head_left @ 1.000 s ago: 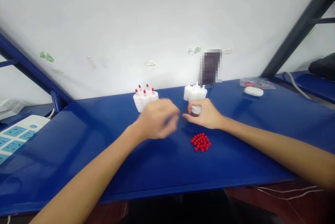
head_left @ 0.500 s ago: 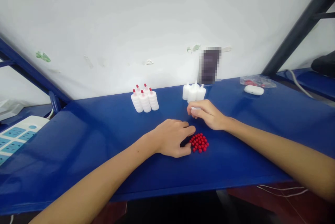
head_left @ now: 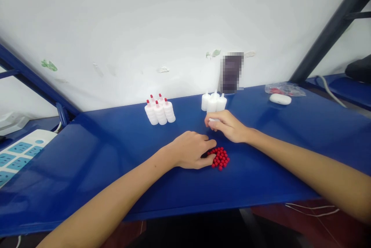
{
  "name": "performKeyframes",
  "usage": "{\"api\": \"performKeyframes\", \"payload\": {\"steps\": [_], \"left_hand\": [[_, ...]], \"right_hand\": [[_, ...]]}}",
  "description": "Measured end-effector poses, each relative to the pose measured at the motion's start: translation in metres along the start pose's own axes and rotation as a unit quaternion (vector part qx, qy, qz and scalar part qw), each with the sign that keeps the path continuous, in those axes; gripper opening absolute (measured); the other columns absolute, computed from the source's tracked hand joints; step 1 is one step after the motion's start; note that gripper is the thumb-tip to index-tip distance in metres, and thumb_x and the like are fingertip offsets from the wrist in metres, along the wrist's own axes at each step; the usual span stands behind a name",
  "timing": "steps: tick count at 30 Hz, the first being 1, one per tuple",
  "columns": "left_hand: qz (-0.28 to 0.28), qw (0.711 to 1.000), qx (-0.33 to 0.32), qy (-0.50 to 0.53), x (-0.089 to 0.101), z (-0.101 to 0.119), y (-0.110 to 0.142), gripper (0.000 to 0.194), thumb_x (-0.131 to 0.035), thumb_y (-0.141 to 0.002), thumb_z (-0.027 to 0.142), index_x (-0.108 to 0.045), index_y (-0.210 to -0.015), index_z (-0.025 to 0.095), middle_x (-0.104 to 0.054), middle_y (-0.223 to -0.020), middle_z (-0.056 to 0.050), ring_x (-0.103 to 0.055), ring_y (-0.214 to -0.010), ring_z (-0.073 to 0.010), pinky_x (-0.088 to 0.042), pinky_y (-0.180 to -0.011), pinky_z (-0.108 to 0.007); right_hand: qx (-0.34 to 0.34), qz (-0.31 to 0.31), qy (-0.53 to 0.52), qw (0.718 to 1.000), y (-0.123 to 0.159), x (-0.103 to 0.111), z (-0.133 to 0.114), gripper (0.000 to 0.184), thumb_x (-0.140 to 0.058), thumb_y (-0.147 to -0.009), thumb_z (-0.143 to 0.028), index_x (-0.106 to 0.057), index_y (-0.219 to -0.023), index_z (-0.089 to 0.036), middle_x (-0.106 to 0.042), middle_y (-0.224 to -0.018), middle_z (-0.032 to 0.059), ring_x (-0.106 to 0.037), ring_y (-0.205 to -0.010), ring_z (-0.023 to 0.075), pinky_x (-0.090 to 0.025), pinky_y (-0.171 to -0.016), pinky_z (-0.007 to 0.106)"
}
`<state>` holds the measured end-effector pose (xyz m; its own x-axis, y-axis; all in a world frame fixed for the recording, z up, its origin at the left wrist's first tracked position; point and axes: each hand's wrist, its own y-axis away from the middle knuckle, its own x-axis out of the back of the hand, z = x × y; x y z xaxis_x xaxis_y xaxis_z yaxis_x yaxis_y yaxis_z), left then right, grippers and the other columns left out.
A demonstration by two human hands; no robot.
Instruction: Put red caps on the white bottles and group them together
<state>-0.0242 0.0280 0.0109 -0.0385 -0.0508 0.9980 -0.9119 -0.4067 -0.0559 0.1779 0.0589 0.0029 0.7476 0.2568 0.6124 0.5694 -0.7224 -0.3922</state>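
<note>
My left hand reaches into a cluster of small red caps, its thumb and index finger apart on either side of some of them. The thumb tip overlaps the nearest caps; I see none lifted. My right hand is closed around a white squeeze bottle, mostly hidden in the fingers with only a small white part showing. Just behind that hand stand several white bottles with bare nozzles. Farther left, several white bottles with red-tipped nozzles stand grouped upright.
The blue table meets a white wall. A pixelated dark panel stands against the wall. To the right lie a white oval case and a clear bag holding red bits. A power strip is at the left.
My left thumb has moved in towards the index finger, over the edge of the red caps. My right hand stays closed in nearly the same place.
</note>
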Motion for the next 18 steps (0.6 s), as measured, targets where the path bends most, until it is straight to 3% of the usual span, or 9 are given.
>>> {"api": "performKeyframes", "payload": {"steps": [8, 12, 18], "left_hand": [[0.001, 1.000, -0.025, -0.005, 0.001, -0.001, 0.001, 0.032, -0.035, -0.104, 0.037, -0.057, -0.089, 0.019, -0.063, -0.078, -0.002, -0.059, -0.064, -0.0160, -0.037, -0.058, -0.030], [0.013, 0.999, -0.021, 0.039, -0.004, -0.005, 0.003, 0.033, -0.033, -0.105, 0.036, -0.055, -0.087, 0.019, -0.062, -0.078, -0.001, -0.057, -0.066, -0.0153, -0.038, -0.060, -0.030], [0.119, 0.982, 0.030, 0.147, -0.012, -0.016, 0.004, 0.037, -0.037, -0.103, 0.032, -0.048, -0.070, 0.017, -0.054, -0.076, -0.001, -0.050, -0.070, -0.0129, -0.038, -0.069, -0.029]], "right_hand": [[0.005, 0.001, -0.044, 0.999, -0.001, -0.002, 0.003, 0.043, -0.038, -0.101, -0.044, -0.058, -0.077, -0.016, -0.054, -0.067, -0.0002, -0.051, -0.062, 0.0128, -0.040, -0.061, 0.026], [-0.016, -0.004, -0.034, 0.999, -0.001, -0.002, 0.002, 0.052, -0.031, -0.103, -0.049, -0.061, -0.076, -0.015, -0.053, -0.063, -0.0005, -0.050, -0.060, 0.0126, -0.039, -0.060, 0.026], [-0.013, -0.018, -0.009, 1.000, -0.003, 0.000, 0.000, 0.047, -0.037, -0.102, -0.045, -0.058, -0.072, -0.016, -0.053, -0.063, -0.0011, -0.049, -0.060, 0.0122, -0.037, -0.061, 0.026]]}}
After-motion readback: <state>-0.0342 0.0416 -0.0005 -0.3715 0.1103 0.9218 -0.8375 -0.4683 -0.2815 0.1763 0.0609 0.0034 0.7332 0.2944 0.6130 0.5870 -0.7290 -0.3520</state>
